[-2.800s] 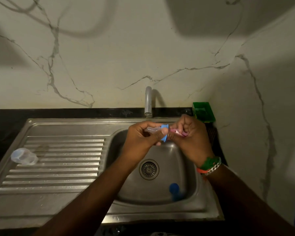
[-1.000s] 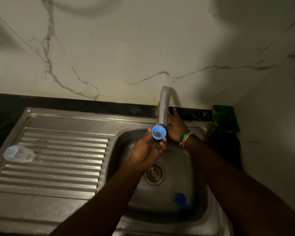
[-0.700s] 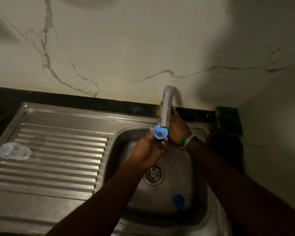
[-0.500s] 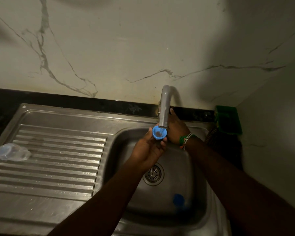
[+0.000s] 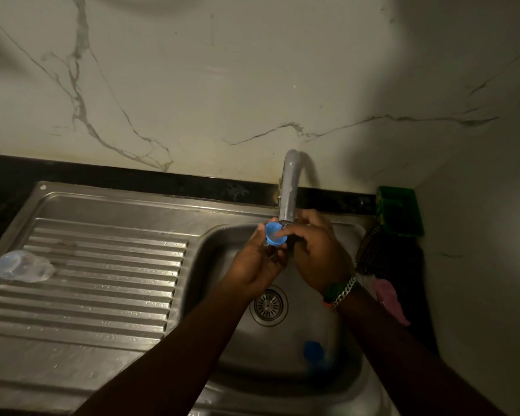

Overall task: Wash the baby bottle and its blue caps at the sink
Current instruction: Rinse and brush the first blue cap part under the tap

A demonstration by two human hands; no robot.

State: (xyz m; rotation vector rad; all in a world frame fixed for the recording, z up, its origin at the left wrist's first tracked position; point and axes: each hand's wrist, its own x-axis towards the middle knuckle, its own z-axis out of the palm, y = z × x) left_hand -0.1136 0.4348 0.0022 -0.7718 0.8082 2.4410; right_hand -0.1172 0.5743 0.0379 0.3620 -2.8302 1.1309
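The blue cap (image 5: 274, 233), small, light and likely slippery when wet, sat pinched in the left hand (image 5: 257, 259) under the tap (image 5: 288, 190); right hand's (image 5: 315, 250) fingers rubbed inside it.

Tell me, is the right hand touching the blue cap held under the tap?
Touching. The head view shows a finger of the right hand reaching into the open mouth of the blue cap, which the left hand holds just below the tap.
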